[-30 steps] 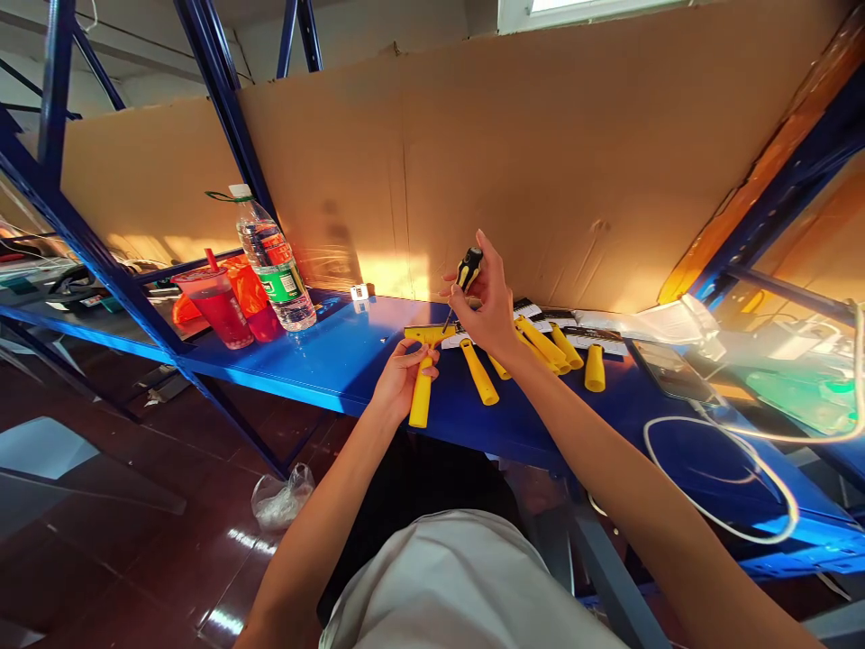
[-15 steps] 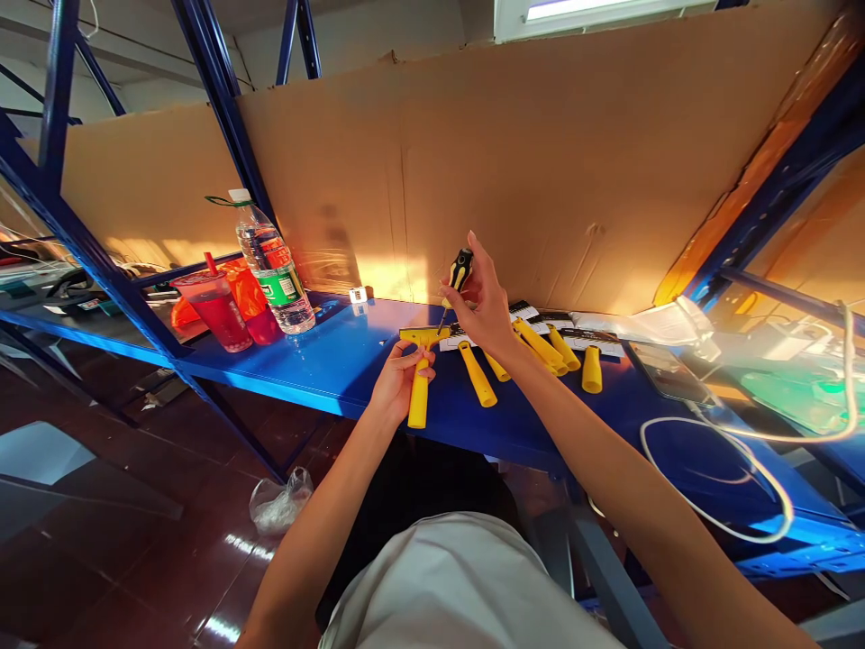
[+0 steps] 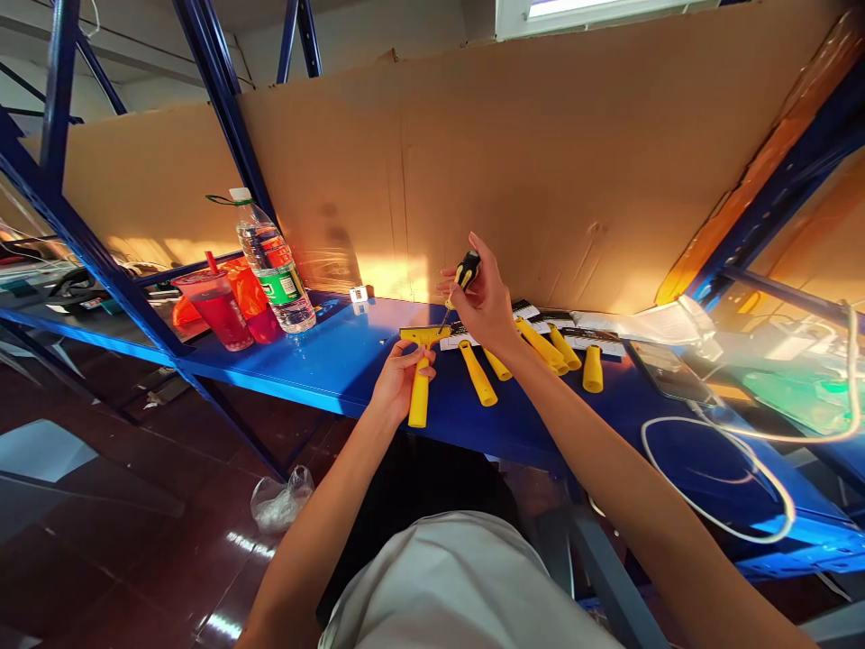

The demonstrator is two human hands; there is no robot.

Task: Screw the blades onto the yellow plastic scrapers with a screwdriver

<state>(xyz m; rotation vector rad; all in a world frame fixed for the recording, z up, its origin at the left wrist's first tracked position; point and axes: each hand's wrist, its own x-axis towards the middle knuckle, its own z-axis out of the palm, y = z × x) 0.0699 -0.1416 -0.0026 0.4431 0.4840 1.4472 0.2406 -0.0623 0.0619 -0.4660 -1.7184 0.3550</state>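
My left hand (image 3: 398, 381) is closed round a yellow T-shaped scraper (image 3: 419, 401), its wide head up and its handle pointing down toward me. My right hand (image 3: 485, 293) grips a black-and-yellow screwdriver (image 3: 466, 269), tilted, with its shaft running down to the right part of the scraper's head. Whether the tip sits in a screw is too small to tell. Just right of the scraper, a loose yellow handle (image 3: 478, 374) lies on the blue shelf (image 3: 338, 365). Several more yellow handles (image 3: 541, 344) lie behind my right wrist, beside black-and-white packets (image 3: 595, 342).
At the left stand a water bottle (image 3: 276, 270) and a red cup (image 3: 220, 306) with a straw. A small white object (image 3: 358, 294) lies near the cardboard wall (image 3: 506, 162). To the right are a flat tablet-like device (image 3: 666, 370) and a looped white cable (image 3: 716, 536).
The screwdriver's handle has shifted slightly to the right and turned in my right hand, whose fingers have loosened a little. My left hand and the scraper have stayed nearly still.
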